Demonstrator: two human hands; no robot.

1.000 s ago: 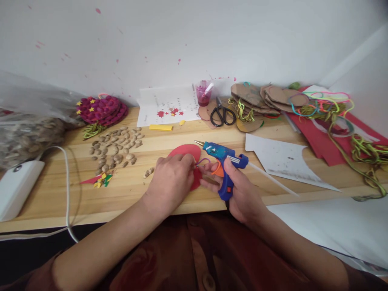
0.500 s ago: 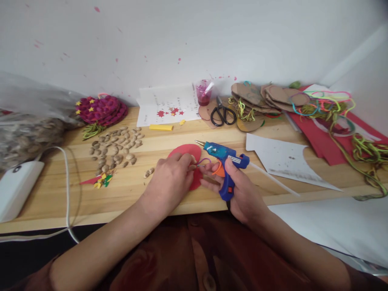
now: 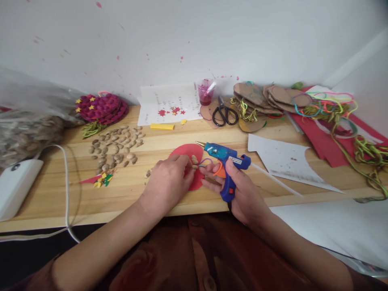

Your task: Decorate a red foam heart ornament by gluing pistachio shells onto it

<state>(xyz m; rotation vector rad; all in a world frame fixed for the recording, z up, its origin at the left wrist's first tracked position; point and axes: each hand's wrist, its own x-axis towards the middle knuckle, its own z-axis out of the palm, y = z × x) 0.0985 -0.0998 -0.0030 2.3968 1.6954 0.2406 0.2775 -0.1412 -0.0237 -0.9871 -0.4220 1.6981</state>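
My left hand [image 3: 169, 180] is closed, its fingertips on a small tan nutshell [image 3: 194, 166] on a red rounded piece [image 3: 186, 149], partly covered by the hand. A thin purple and blue cord loop [image 3: 206, 161] shows at the piece's right side. My right hand [image 3: 239, 190] is wrapped around a blue hot glue gun [image 3: 222, 152] with an orange trigger. Its metal nozzle points left over the red piece's right edge, and a clear glue stick [image 3: 277, 180] sticks out behind. Loose tan nutshells [image 3: 115, 149] lie spread out to the left.
At the back stand black-handled scissors [image 3: 224, 115], a cup of dark pink liquid [image 3: 206, 95] and stacked cardboard ovals [image 3: 254, 95]. Purple decorated pieces [image 3: 101, 107] lie back left. A white power strip [image 3: 21, 186] with its cable is at the left; cut white paper [image 3: 285, 159] lies right.
The left fingers have shifted slightly back, so more of the tan shells on the red piece shows. The right hand and glue gun look nearly still; the view has moved slightly.
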